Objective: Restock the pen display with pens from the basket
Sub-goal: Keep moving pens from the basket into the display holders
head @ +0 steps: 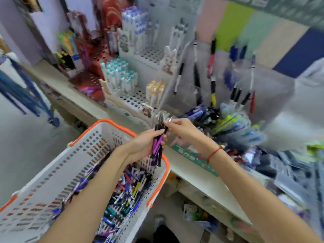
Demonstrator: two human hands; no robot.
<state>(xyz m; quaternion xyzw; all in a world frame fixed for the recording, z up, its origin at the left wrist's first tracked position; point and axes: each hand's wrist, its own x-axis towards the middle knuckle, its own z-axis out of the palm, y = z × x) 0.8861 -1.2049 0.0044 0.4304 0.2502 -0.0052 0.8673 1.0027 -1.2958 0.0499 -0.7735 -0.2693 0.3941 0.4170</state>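
Note:
A white basket with an orange rim [122,126] sits at the lower left, its bottom covered with several loose pens [126,195]. Above its far right corner my left hand [145,142] is closed around a bundle of purple and black pens [157,144], held upright. My right hand [180,128] pinches the top of one pen in that bundle. The pen display [138,97], a white stepped rack with holes, stands just behind on the counter, holding teal, orange and blue capped pens. The view is blurred.
A clear rack with hanging pens [213,79] and a heap of packaged pens [233,123] lie to the right of the display. Red packaged goods [91,67] stand to the left. The counter edge [192,179] runs diagonally; shelves with goods sit below it.

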